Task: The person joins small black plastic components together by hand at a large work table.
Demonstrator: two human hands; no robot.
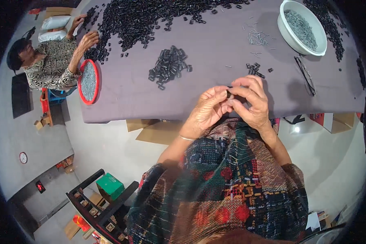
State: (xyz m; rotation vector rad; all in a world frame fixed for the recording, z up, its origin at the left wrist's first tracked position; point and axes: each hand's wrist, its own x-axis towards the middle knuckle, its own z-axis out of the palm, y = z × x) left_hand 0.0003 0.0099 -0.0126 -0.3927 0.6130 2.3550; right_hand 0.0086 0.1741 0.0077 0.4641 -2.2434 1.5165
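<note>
Over the table's near edge, my left hand (210,106) and my right hand (252,101) meet, fingertips pinched together. Between them sits a small black cylindrical piece (228,94), gripped by the left thumb and fingers; the right fingers press against its other side. Whether the right hand also holds a pin is hidden by its fingers. Just beyond the right hand lies a little group of black pieces (255,70). A larger heap of black pieces (169,66) rests to the left, and loose metal pins (258,38) are scattered farther back.
A white basin (283,25) of metal pins stands back right, with eyeglasses (305,75) near it. A big pile of black pieces (128,24) covers the far left. Beside a red-rimmed basket (96,87) of pins, another person's hand (88,40) reaches over the pile. Cardboard (158,135) lies below the table edge.
</note>
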